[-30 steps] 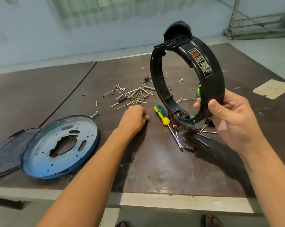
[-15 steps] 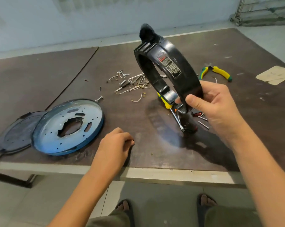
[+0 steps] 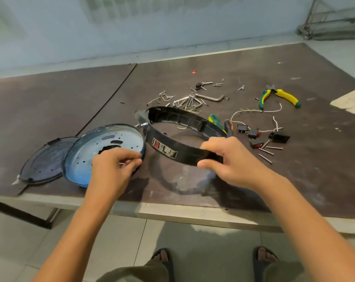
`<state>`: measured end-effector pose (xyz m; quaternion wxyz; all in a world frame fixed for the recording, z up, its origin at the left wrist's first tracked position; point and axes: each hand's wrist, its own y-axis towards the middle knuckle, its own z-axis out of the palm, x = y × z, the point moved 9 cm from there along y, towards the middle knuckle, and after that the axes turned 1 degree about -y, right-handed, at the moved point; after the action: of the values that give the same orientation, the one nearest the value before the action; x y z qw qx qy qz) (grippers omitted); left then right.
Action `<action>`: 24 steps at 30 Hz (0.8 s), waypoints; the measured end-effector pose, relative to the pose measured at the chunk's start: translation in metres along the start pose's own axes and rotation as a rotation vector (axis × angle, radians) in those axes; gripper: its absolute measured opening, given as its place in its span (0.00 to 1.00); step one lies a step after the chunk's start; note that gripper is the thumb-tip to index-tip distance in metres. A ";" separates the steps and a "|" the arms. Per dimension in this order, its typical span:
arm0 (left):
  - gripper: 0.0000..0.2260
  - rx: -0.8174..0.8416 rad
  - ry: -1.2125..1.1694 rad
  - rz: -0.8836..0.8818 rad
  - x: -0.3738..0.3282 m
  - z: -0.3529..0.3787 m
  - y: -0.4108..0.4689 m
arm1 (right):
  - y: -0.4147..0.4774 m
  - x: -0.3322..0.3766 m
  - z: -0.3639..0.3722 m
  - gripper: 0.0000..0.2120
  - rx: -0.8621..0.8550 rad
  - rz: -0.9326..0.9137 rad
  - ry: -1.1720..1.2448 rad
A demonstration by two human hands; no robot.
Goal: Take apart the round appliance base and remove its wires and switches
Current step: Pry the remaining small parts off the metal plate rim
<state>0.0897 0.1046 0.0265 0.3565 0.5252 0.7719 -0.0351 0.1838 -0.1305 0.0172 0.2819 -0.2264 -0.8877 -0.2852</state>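
Near the table's front edge, ring: the black round base ring (image 3: 184, 119) lies almost flat, with its near band in the right hand and its far band just short of the metal heap. I cannot tell whether it rests on the table (image 3: 192, 212).
Right hand: the right hand (image 3: 233, 159) clasps the ring's near band, fingers over the top and thumb along the front.
Left hand: the left hand (image 3: 113, 165) has its fingers curled at the right rim of the pan; whether they pinch the rim cannot be told.
Pan: the shallow blue-rimmed metal pan (image 3: 103, 143), pierced with holes, overlaps a dark round cover (image 3: 44, 161) on its left and touches the ring on its right.
Switches: black switches (image 3: 254, 133) lie right of the ring, joined to white wires (image 3: 254, 111).
Screws: long screws (image 3: 268, 151) lie just in front of the switches.
Behind the ring: a green-handled screwdriver (image 3: 214, 121) is partly hidden by the far band, and a heap of metal parts (image 3: 190, 100) lies beyond it.
Far right: green-and-yellow pliers (image 3: 280, 96), and a paper scrap (image 3: 351, 101).
Writing: a label (image 3: 164, 149) on the near band has red and white print, too small to read.
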 end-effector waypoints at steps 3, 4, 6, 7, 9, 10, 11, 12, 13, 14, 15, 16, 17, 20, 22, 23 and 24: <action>0.05 -0.050 -0.075 -0.074 0.013 -0.025 0.001 | 0.000 -0.004 0.016 0.08 0.064 0.014 -0.103; 0.05 -0.065 -0.093 -0.081 0.015 -0.031 0.000 | -0.001 -0.005 0.019 0.05 0.084 0.016 -0.156; 0.05 -0.079 -0.100 -0.072 0.011 -0.036 -0.001 | -0.002 -0.010 0.024 0.04 0.120 0.021 -0.241; 0.05 -0.080 -0.092 -0.059 0.007 -0.037 -0.001 | -0.003 -0.013 0.025 0.04 0.137 0.029 -0.270; 0.04 -0.079 -0.088 -0.028 -0.004 -0.033 0.001 | -0.005 -0.017 0.027 0.03 0.178 0.040 -0.318; 0.05 -0.072 -0.095 -0.015 -0.011 -0.029 0.003 | -0.004 -0.020 0.029 0.02 0.201 0.047 -0.341; 0.04 -0.060 -0.104 -0.003 -0.017 -0.024 0.005 | -0.003 -0.023 0.031 0.03 0.226 0.061 -0.368; 0.04 -0.043 -0.111 0.009 -0.025 -0.017 0.008 | -0.002 -0.026 0.034 0.05 0.243 0.069 -0.390; 0.04 -0.022 -0.117 0.020 -0.032 -0.009 0.011 | 0.000 -0.028 0.036 0.08 0.256 0.075 -0.407; 0.04 0.002 -0.119 0.030 -0.039 0.000 0.013 | 0.002 -0.030 0.038 0.08 0.256 0.080 -0.411; 0.04 0.029 -0.121 0.040 -0.047 0.010 0.015 | 0.003 -0.031 0.038 0.06 0.243 0.086 -0.404; 0.04 0.058 -0.121 0.047 -0.055 0.022 0.016 | 0.003 -0.030 0.037 0.03 0.219 0.080 -0.368; 0.04 0.087 -0.121 0.055 -0.063 0.033 0.017 | 0.002 -0.029 0.034 0.06 0.181 0.077 -0.319; 0.05 0.172 -0.101 0.113 -0.092 0.067 0.018 | -0.008 -0.027 0.000 0.11 -0.074 0.076 -0.142; 0.05 0.242 -0.094 0.160 -0.115 0.095 0.016 | -0.025 -0.036 -0.037 0.08 -0.312 0.119 -0.073; 0.05 0.279 -0.086 0.184 -0.128 0.110 0.014 | -0.035 -0.047 -0.054 0.08 -0.397 0.174 -0.055; 0.05 0.314 -0.073 0.214 -0.142 0.126 0.010 | -0.046 -0.059 -0.068 0.08 -0.458 0.237 -0.052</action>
<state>0.1906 -0.0562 0.0197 0.2998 0.6518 0.6832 -0.1361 0.2267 -0.2218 0.0080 0.2319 -0.3940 -0.7742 -0.4378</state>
